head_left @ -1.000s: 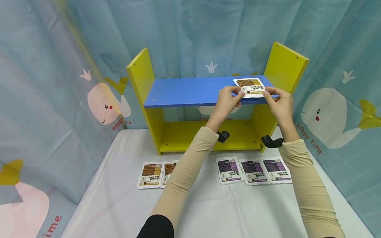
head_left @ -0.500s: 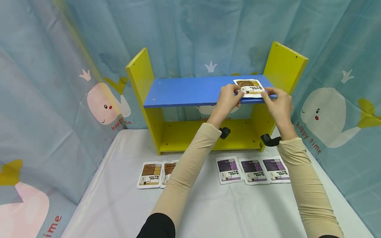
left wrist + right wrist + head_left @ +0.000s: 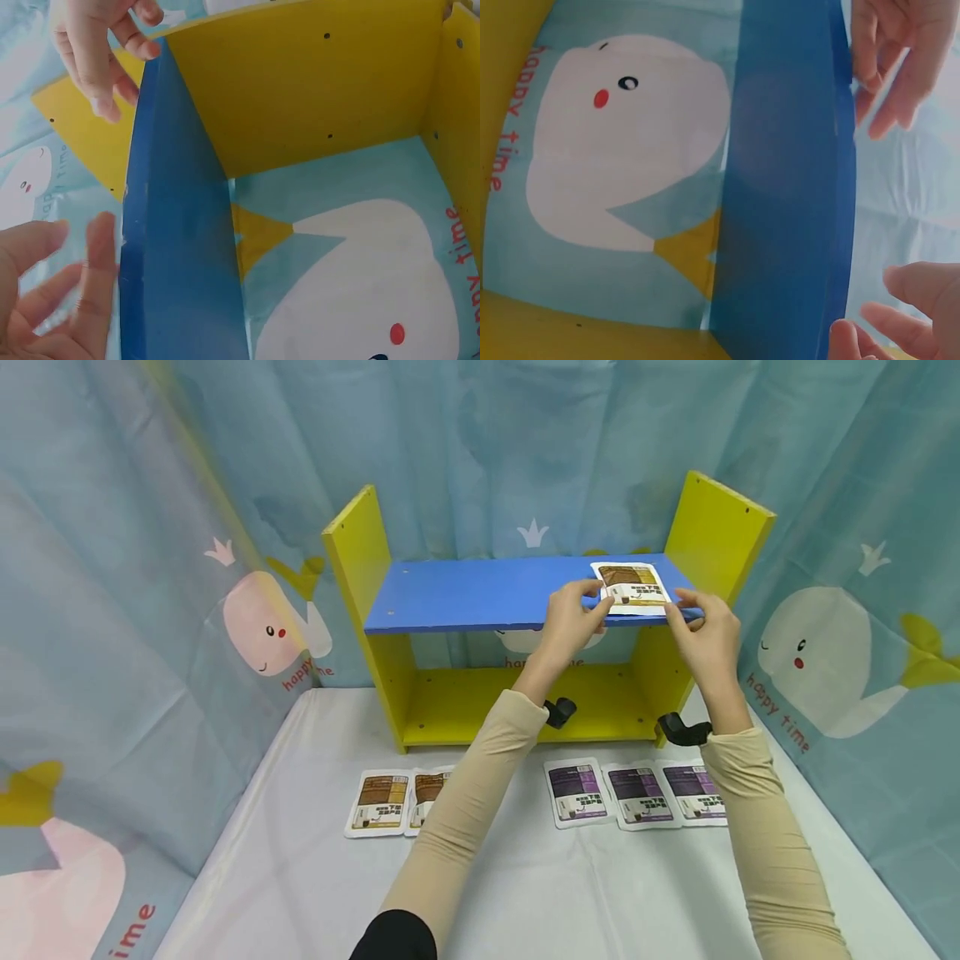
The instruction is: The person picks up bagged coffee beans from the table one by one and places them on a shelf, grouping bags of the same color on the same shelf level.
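A flat white-edged pouch [image 3: 633, 587] with a brown and yellow print lies on the right part of the blue shelf board [image 3: 480, 593]. My left hand [image 3: 570, 617] is at its left edge, and my right hand [image 3: 707, 633] is by its front right corner. In the left wrist view, thumb and fingers of the left hand [image 3: 60, 292] are spread apart at the board's front edge. The right wrist view likewise has the right hand [image 3: 907, 315] with thumb and fingers apart. The board hides the pouch in both wrist views.
Yellow side panels [image 3: 720, 531] rise at both ends of the shelf, above a yellow lower board [image 3: 480, 693]. On the white tablecloth [image 3: 300, 893] in front lie brown pouches [image 3: 378, 802] at left, one partly behind my left arm, and three purple pouches [image 3: 577, 791] at right.
The pouch, pinched at both sides earlier, now lies flat on the shelf. The fingers of both hands have loosened from its edges, and the right hand has drawn slightly away.
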Demonstrator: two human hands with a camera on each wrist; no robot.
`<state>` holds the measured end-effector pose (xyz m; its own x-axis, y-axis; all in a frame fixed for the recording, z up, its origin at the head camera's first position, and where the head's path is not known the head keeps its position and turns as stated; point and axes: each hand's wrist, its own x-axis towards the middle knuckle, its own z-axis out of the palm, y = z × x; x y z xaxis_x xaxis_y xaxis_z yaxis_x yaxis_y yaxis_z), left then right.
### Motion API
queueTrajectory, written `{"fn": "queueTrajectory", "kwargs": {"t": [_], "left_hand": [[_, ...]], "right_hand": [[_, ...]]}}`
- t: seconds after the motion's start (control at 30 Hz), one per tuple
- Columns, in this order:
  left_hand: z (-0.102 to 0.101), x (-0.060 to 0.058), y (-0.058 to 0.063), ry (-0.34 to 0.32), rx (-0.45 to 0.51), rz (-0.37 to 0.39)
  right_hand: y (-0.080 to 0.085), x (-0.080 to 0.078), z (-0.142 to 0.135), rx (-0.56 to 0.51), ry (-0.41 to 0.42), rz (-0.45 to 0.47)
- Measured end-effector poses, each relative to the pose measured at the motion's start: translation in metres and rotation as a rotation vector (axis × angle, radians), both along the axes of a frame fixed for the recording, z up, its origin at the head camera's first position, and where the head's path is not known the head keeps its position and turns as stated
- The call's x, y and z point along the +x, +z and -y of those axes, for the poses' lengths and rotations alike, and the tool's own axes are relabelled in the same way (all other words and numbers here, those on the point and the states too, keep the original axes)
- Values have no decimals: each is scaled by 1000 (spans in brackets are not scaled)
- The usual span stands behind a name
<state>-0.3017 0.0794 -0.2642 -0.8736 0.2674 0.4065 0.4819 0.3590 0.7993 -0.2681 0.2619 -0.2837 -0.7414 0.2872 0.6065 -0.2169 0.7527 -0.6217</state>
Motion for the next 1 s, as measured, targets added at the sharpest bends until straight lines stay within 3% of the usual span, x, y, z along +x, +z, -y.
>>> {"fn": "queueTrajectory", "kwargs": {"t": [0.27, 0.53, 0.77, 1.0], "left_hand": [[5, 8, -18, -18, 106, -208], [13, 12, -37, -19, 166, -304], [23, 14, -54, 6, 145, -352], [33, 19, -68, -9, 158, -424]], "right_hand": [[-13, 11, 11, -63, 36, -169], [-29, 15, 21, -123, 115, -264], [-43, 14, 29, -147, 164, -286], [-59, 13, 39, -183, 215, -301]]}}
